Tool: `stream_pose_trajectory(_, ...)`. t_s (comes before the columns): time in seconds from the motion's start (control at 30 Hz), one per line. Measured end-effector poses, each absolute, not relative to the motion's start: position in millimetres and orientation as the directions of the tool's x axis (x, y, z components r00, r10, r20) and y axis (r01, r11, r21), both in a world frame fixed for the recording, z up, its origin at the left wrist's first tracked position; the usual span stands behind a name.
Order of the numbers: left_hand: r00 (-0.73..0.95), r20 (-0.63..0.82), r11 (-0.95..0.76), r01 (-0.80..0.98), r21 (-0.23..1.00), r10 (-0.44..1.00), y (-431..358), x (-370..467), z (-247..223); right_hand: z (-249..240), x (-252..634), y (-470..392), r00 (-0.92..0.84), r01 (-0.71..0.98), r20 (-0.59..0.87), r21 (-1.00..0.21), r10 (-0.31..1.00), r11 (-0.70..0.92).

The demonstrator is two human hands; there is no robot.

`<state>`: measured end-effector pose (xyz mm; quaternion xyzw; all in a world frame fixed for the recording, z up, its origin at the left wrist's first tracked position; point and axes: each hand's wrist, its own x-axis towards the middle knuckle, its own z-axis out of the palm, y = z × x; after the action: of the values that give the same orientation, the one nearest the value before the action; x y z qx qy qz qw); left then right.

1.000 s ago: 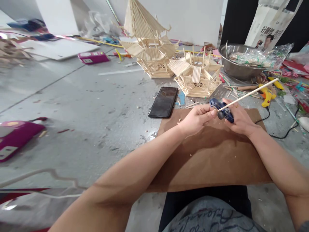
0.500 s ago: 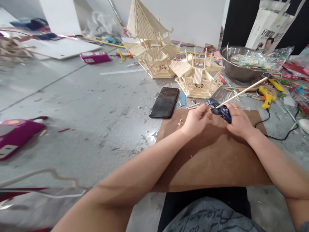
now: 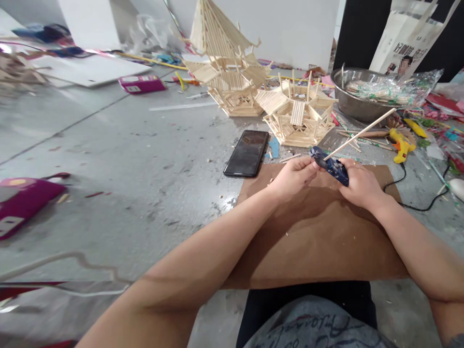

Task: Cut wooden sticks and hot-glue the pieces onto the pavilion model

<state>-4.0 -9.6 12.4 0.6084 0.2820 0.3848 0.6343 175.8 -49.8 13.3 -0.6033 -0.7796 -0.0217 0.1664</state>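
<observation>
From the head camera, we see a wooden stick (image 3: pixel 358 135) slanting up from the head of a small blue tool (image 3: pixel 335 170) above a sheet of brown paper (image 3: pixel 319 241). The right hand (image 3: pixel 362 185) is clenched around the tool's handles; the left hand (image 3: pixel 295 173) appears to pinch the stick's near end, though the fingers hide the contact. Compared with a second ago, less stick juts beyond the tool — a sign, we judge, that its length is being worked through the jaws. Behind them stand two stick-built models, a tall tower (image 3: pixel 232 84) and a lower one (image 3: pixel 299 118). On the white bag (image 3: pixel 386 34) we make out 好咖啡 — the remaining characters, like the script across the grey shirt (image 3: pixel 311 324), stay unclear.
</observation>
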Motion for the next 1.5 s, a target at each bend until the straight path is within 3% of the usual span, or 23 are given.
stream_pose_trajectory(0.1, 0.506, 0.099, -0.004, -0.185, 0.983, 0.857, -11, -1, 12, 13, 175, -51, -0.208, 0.943, 0.297, -0.191, 0.932, 0.271)
stream_pose_trajectory(0.27, 0.381, 0.243, -0.195, -0.161, 0.967, 0.892, -15, 4, 13, 17, 174, -54, -0.23, 0.913, 0.303, -0.263, 0.925, 0.313)
stream_pose_trajectory(0.47, 0.466, 0.276, -0.25, -0.117, 0.961, 0.841, -19, 4, 17, 12, 188, -45, -0.368, 0.844, 0.286, -0.295, 0.885, 0.447)
stream_pose_trajectory(0.63, 0.565, 0.212, -0.154, -0.149, 0.977, 0.798, -17, 3, 17, 10, 194, -40, -0.423, 0.828, 0.29, -0.263, 0.859, 0.496)
stream_pose_trajectory(0.9, 0.702, -0.033, 0.273, -0.232, 0.934, 0.711, -18, 2, 24, 14, 190, -43, -0.499, 0.789, 0.329, -0.21, 0.802, 0.577)
stream_pose_trajectory(1.2, 0.712, -0.042, 0.337, -0.279, 0.899, 0.701, -19, -1, 25, 12, 189, -42, -0.385, 0.871, 0.326, -0.18, 0.863, 0.457)
stream_pose_trajectory(1.5, 0.67, -0.042, 0.294, -0.268, 0.917, 0.742, -17, -2, 25, 11, 187, -44, -0.411, 0.872, 0.34, -0.124, 0.846, 0.473)
